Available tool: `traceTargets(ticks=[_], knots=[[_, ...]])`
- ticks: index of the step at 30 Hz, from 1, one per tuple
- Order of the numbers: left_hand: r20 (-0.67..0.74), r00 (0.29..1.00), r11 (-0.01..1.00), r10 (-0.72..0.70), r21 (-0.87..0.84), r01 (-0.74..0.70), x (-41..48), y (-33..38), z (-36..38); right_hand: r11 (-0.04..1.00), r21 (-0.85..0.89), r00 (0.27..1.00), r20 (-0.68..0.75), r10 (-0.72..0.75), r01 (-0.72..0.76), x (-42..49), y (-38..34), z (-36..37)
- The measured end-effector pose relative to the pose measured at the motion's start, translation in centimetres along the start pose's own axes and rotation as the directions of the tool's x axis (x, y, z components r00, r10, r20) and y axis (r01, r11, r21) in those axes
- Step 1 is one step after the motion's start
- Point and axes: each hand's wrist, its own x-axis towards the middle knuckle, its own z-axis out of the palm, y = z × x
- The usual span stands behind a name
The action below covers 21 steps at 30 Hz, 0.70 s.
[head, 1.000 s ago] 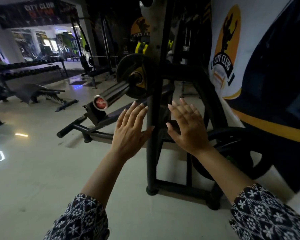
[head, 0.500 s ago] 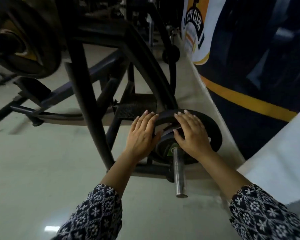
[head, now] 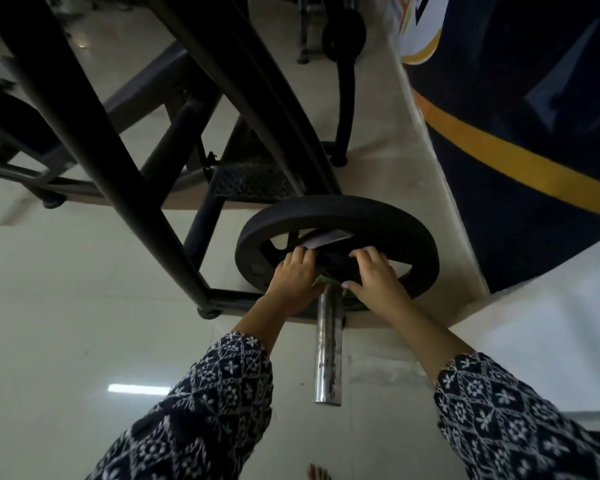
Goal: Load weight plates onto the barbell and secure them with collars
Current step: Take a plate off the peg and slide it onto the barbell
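Centrally, just below the middle of the frame, I see the left hand [head: 291, 276] and the right hand [head: 374, 277] gripping a small plate [head: 334, 263]. The fingers of both hands are curled over its upper edge, and the right thumb is spread below it. This small plate sits on a chrome peg [head: 328, 358], which runs from the plate down toward the lower centre of the frame with its free end bare. Directly behind the small plate, on the same peg, hangs a large black plate [head: 329, 209]. A white label [head: 328, 239] shows through one of its openings.

The hands cover most of the small plate's face, so I cannot read any marking on it; only a sliver of green shows beside the left thumb.

Black rack tubes [head: 94, 133] cross the upper left diagonally and close off the space left of the plates. A patterned metal step [head: 253, 181] lies just above the large plate. At right stands a dark wall panel [head: 534, 81] with a yellow stripe [head: 516, 161]. A pale glossy floor [head: 66, 306] fills the left. Patterned sleeves [head: 215, 393] frame the bottom, and bare toes [head: 317, 473] touch the bottom edge.
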Motion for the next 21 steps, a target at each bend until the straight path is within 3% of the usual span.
traceTargets(ticks=[4, 9, 21], knots=[[0.018, 1.000, 1.000, -0.023, -0.007, 0.024, 1.3, 0.2, -0.5, 1.000, -0.010, 1.000, 0.008, -0.019, 0.019, 0.7, 0.3, -0.3], [0.127, 0.990, 0.997, 0.056, -0.061, -0.049, 1.0, 0.0, -0.3, 0.999, 0.028, 0.997, 0.064, 0.032, -0.034, -0.5, 0.3, 1.0], [0.145, 0.981, 0.991, 0.127, -0.050, -0.121, -1.1, -0.3, 0.2, 1.000, 0.017, 0.978, 0.209, 0.017, -0.021, -2.4, -0.1, 0.4]])
